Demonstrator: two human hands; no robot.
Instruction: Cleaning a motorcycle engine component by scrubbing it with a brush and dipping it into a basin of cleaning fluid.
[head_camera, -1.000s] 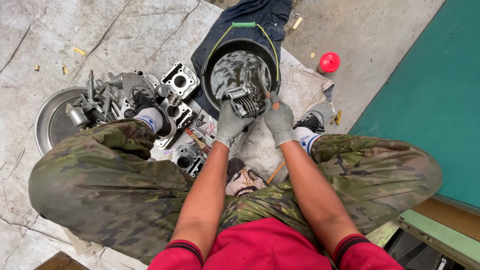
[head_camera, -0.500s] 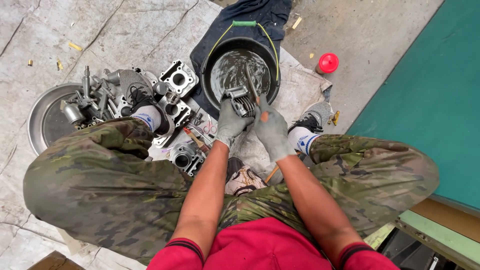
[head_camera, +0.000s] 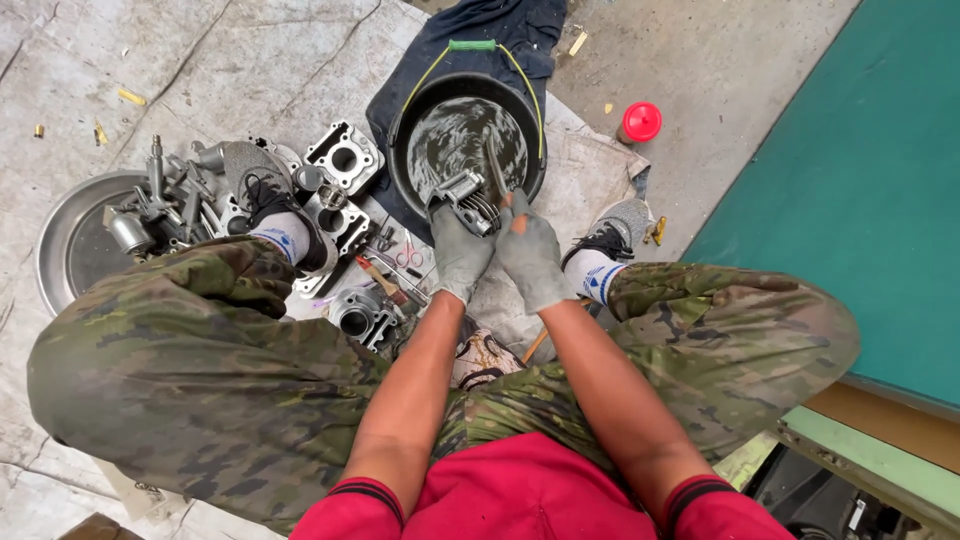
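Observation:
My left hand (head_camera: 457, 251), in a grey glove, grips a finned metal engine cylinder (head_camera: 467, 200) at the near rim of a black bucket (head_camera: 400, 165) of grey liquid. Gloved too, my right hand (head_camera: 530, 255) holds a brush (head_camera: 497, 170) by its orange handle, with the brush end over the cylinder and the bucket. The two hands are close together between my knees.
A round metal tray (head_camera: 62, 250) with several engine parts lies at the left. More cylinder blocks (head_camera: 343, 157) and small tools sit on the cloth by my left foot. A red cap (head_camera: 640, 121) lies on the concrete at the right, next to a green mat (head_camera: 880, 170).
My right hand shifted left toward the cylinder and the brush swung over it. The view slid slightly, so the scene sits a little higher and further left.

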